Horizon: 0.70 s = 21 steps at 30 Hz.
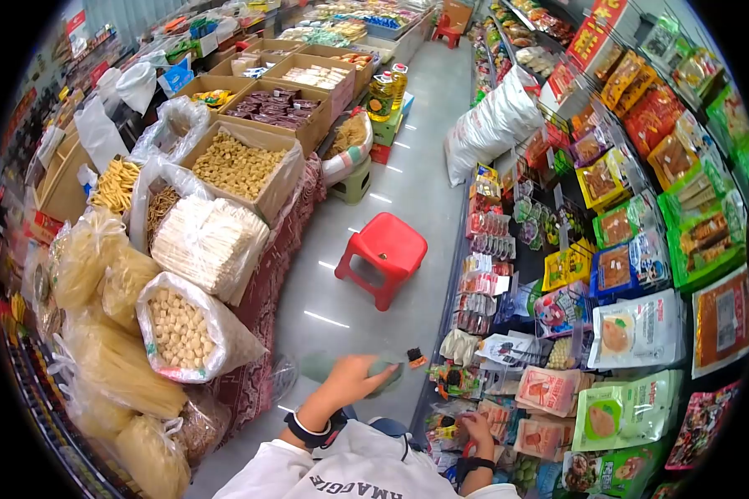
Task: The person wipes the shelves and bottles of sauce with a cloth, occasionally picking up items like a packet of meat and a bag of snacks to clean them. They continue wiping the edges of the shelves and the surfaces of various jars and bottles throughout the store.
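My left hand (359, 378) is over the aisle in front of my body, its fingers closed on a soft grey-green cloth (384, 379). The cloth's exact shape is blurred, and part of it shows on the other side of the hand. Down at the lower right, my right hand (478, 428) reaches in among small snack packets (447, 431) on the shelf. Its fingers look apart and touch or nearly touch the packets; I see nothing held in them. A small black and orange packet (416, 358) lies by the shelf's edge, beyond my left hand.
A red plastic stool (383, 254) stands in the aisle ahead. Bagged foods hang along the right shelf, with a large white sack (493, 125) further up. On the left are an open bag of pale pieces (176, 328), bundled noodles (125, 366) and cardboard boxes (262, 195).
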### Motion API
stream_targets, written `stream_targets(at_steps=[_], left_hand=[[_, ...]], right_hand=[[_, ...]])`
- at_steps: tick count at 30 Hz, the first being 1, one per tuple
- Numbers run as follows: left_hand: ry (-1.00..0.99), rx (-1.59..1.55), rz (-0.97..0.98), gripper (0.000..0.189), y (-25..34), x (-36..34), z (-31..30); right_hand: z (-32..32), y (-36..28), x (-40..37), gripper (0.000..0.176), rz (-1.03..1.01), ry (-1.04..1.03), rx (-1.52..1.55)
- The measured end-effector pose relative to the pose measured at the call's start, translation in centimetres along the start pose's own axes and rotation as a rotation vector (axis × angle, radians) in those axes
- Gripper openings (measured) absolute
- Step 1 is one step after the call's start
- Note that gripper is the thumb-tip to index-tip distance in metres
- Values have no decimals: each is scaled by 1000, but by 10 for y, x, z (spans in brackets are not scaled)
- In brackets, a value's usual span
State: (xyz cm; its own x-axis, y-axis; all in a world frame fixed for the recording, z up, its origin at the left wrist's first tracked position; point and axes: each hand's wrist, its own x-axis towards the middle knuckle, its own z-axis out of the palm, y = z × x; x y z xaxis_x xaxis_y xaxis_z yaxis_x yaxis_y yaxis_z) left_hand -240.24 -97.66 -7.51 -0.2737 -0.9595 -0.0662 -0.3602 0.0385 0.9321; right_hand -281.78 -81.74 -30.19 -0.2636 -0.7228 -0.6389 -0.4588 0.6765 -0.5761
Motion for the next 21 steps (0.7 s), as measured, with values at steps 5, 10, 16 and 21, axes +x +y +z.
stream_targets(at_steps=[5, 10, 16, 21], left_hand=[[-57, 40, 35, 25, -17, 17, -30], [-83, -101, 200, 38, -40, 14, -50], [-72, -305, 227, 42, -61, 21, -45], [-30, -330, 120, 38, -76, 42, -54]], right_hand=[[31, -135, 26, 36, -266, -157, -141], [96, -281, 13, 47, -617, -325, -28], [157, -380, 5, 46, -950, -603, 21], [159, -409, 27, 36, -955, -633, 5]])
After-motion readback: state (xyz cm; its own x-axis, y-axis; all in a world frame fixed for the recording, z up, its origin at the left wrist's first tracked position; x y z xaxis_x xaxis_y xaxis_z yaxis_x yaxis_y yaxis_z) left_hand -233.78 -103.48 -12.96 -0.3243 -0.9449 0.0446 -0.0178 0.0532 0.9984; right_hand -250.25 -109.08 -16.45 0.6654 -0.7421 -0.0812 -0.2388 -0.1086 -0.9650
